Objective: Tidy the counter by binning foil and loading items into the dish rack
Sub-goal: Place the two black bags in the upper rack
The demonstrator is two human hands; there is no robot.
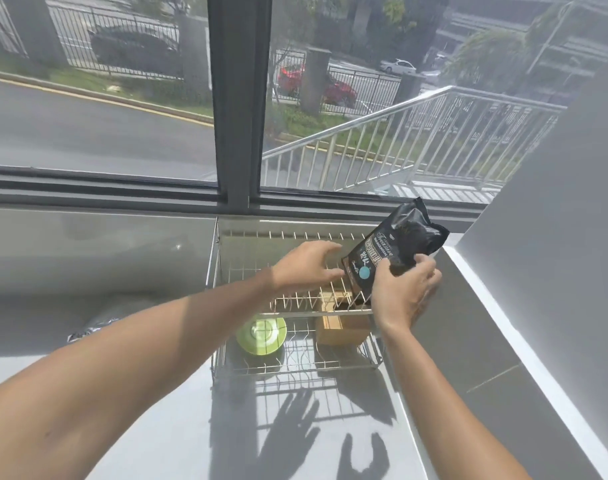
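The right hand [404, 289] pinches a black printed pouch [394, 249], tilted on the dish rack [222, 268]. Left hand [307, 263] beside, fingers spread. Below: green saucer [261, 336], wooden box [342, 329].

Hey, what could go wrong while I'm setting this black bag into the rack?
The black bag stands tilted on the upper tier of the dish rack, gripped only by the right hand; released, it may topple. The left hand hovers open over the wires. The crumpled foil still lies unbinned.
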